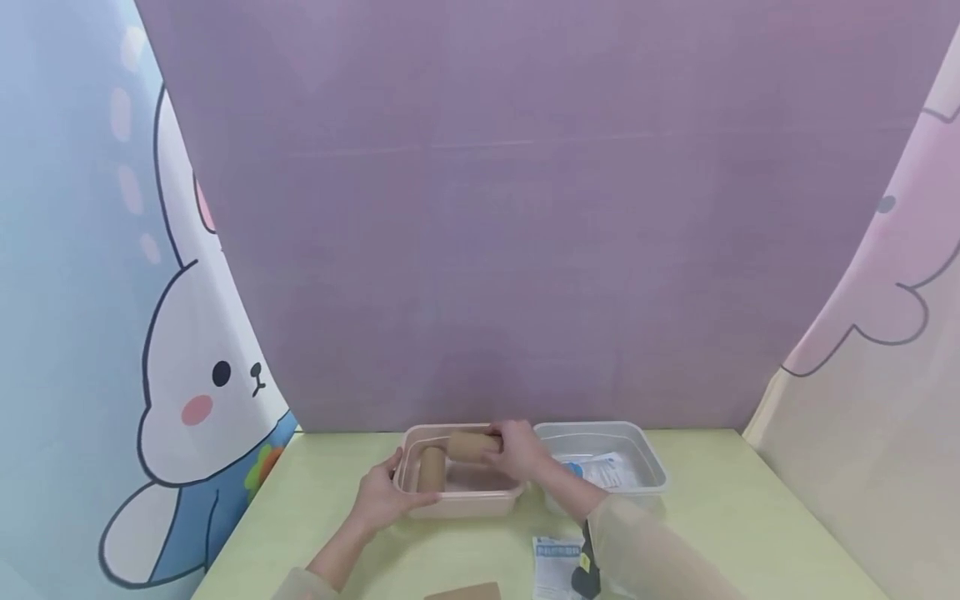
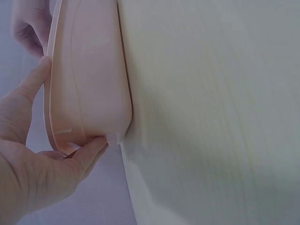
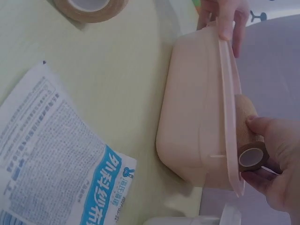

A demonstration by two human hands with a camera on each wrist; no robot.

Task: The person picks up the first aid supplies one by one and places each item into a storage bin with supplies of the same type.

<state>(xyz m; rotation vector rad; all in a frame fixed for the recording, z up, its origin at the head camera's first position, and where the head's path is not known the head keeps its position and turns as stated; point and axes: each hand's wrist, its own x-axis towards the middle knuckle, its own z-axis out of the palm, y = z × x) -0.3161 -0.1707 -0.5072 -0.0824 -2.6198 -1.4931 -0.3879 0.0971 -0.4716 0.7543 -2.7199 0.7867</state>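
Observation:
My right hand (image 1: 519,452) grips a tan bandage roll (image 1: 468,447) over the pink plastic bin (image 1: 480,506). In the right wrist view, thumb and fingers pinch this bandage roll (image 3: 245,119) near its end, where a pale hollow core shows, just past the bin's rim. A second tan roll (image 1: 431,471) stands or lies inside the bin at the left; its lower part is hidden by the front wall. My left hand (image 1: 381,497) holds the bin's left front corner, thumb on the rim and fingers around the end, as the left wrist view also shows.
A whitish bin (image 1: 652,479) with white-and-blue packets (image 1: 603,471) stands right of the pink one. Nearer lie a printed gauze packet (image 1: 555,567) and a black object (image 1: 587,581) partly under the right sleeve. A brown tape roll (image 3: 96,14) lies on the pale green table (image 1: 750,517).

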